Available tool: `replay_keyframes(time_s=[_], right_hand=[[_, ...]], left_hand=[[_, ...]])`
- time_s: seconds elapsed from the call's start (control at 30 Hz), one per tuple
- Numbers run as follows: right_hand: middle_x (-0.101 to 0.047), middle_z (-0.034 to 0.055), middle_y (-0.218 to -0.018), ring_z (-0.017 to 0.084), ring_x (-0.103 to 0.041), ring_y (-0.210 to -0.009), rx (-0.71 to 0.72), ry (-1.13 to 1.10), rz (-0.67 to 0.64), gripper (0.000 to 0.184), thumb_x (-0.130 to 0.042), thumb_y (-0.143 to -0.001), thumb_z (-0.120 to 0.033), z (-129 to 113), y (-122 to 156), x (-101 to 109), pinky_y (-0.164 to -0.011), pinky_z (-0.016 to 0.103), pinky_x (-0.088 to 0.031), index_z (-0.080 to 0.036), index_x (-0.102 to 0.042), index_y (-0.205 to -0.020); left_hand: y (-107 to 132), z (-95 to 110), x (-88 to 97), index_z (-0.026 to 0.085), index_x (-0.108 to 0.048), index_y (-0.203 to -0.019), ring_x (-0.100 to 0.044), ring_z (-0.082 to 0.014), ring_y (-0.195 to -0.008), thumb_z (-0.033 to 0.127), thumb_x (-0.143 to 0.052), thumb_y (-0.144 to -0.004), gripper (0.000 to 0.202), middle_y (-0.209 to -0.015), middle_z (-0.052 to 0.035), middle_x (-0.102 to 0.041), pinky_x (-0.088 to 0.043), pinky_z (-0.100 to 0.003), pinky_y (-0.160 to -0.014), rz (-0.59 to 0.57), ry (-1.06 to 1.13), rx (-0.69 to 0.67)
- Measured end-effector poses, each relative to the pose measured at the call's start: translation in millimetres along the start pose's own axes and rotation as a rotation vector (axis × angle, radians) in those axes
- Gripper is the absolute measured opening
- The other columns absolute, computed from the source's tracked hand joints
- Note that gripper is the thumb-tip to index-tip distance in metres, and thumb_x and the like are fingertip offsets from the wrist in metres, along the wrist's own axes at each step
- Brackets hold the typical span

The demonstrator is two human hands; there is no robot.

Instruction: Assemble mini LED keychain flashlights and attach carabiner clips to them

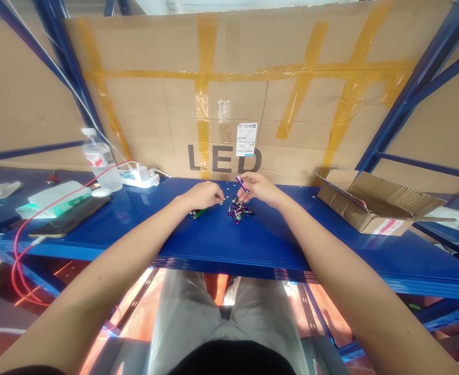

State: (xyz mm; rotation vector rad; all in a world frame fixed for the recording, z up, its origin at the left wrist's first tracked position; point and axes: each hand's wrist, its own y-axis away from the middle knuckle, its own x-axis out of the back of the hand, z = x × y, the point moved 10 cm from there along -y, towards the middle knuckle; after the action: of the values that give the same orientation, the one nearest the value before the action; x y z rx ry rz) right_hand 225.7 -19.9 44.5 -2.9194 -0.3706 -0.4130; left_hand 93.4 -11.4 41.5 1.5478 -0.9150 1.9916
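Note:
My right hand (257,188) is closed around a small purple pen-like piece (242,183), held just above a little heap of coloured keychain clips (240,211) on the blue shelf (260,245). My left hand (205,195) rests on the shelf with its fingertips pinched on a tiny metal part (222,200) that is too small to name. A green stick-like piece (198,213) lies just under the left hand. A few tiny specks of hardware lie scattered behind the hands.
An open cardboard box (373,204) sits at the right. At the left stand a water bottle (101,160), a white power strip (140,176), a phone (70,217) with a red cable (22,245), and plastic packets (53,198). A taped cardboard wall marked LED (224,159) backs the shelf.

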Motion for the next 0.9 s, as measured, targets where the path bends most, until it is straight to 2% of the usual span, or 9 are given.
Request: replay_keyframes(time_s=[0.1,0.2,0.33,0.47,0.67,0.8,0.9], right_hand=[[-0.07,0.0028,-0.07,0.017,-0.07,-0.061,0.004,0.002,-0.018,0.016,-0.048,-0.095,-0.005,0.3,1.1,-0.7,-0.06,0.029,-0.057,-0.019,-0.055,-0.099],[-0.07,0.0034,-0.073,0.017,-0.069,-0.062,0.001,0.0,-0.033,0.016,-0.049,-0.094,-0.005,0.1,1.8,-3.0,-0.059,0.029,-0.056,-0.019,-0.054,-0.098],[-0.07,0.0041,-0.077,0.017,-0.069,-0.064,0.003,0.006,-0.036,0.016,-0.051,-0.09,-0.003,-0.1,1.2,-2.5,-0.061,0.03,-0.056,-0.019,-0.054,-0.093],[-0.071,0.0056,-0.079,0.017,-0.07,-0.07,0.017,0.047,-0.028,0.018,-0.053,-0.085,0.0,1.1,-0.7,-0.2,-0.064,0.03,-0.055,-0.018,-0.055,-0.087],[-0.073,0.0065,-0.08,0.018,-0.07,-0.074,0.035,0.087,-0.076,0.021,-0.055,-0.081,0.002,2.5,-1.5,-6.7,-0.066,0.028,-0.053,-0.017,-0.056,-0.088],[-0.073,0.0062,-0.078,0.018,-0.07,-0.074,0.022,0.083,-0.08,0.023,-0.054,-0.081,0.004,3.5,-1.5,-8.5,-0.065,0.028,-0.052,-0.017,-0.056,-0.088],[-0.073,0.0059,-0.077,0.017,-0.07,-0.072,0.014,0.088,-0.082,0.023,-0.054,-0.081,0.006,5.1,-2.1,-8.8,-0.065,0.028,-0.052,-0.017,-0.056,-0.086]], left_hand=[[-0.1,5.6,-4.5,0.024,-0.081,-0.099,-0.068,-0.024,-0.1,0.028,-0.062,-0.085,0.024,-0.109,-0.0055,-0.077,-0.049,-0.032,-0.083,-0.049,-0.106,-0.007],[-0.7,7.0,-6.3,0.024,-0.082,-0.096,-0.068,-0.0235,-0.101,0.026,-0.063,-0.083,0.023,-0.109,-0.0044,-0.078,-0.048,-0.03,-0.082,-0.072,-0.12,0.001],[-0.7,8.9,-8.6,0.024,-0.081,-0.092,-0.069,-0.0207,-0.092,0.026,-0.066,-0.08,0.019,-0.102,-0.0024,-0.079,-0.046,-0.027,-0.076,-0.101,-0.05,-0.017],[0.1,9.4,-11.3,0.024,-0.08,-0.091,-0.07,-0.0187,-0.086,0.028,-0.067,-0.08,0.018,-0.1,-0.0015,-0.079,-0.046,-0.026,-0.076,-0.139,0.048,-0.023],[-1.1,2.8,-11.3,0.022,-0.08,-0.09,-0.07,-0.0201,-0.087,0.032,-0.071,-0.078,0.018,-0.1,-0.0035,-0.079,-0.046,-0.027,-0.079,-0.127,0.101,0.026],[1.0,3.3,-13.6,0.02,-0.079,-0.084,-0.069,-0.0185,-0.079,0.028,-0.069,-0.077,0.015,-0.092,-0.0035,-0.079,-0.047,-0.027,-0.073,-0.146,0.166,0.043],[2.4,1.8,-4.8,0.018,-0.077,-0.085,-0.067,-0.0176,-0.077,0.027,-0.071,-0.074,0.016,-0.09,-0.0044,-0.077,-0.047,-0.027,-0.069,-0.071,0.244,0.079]])
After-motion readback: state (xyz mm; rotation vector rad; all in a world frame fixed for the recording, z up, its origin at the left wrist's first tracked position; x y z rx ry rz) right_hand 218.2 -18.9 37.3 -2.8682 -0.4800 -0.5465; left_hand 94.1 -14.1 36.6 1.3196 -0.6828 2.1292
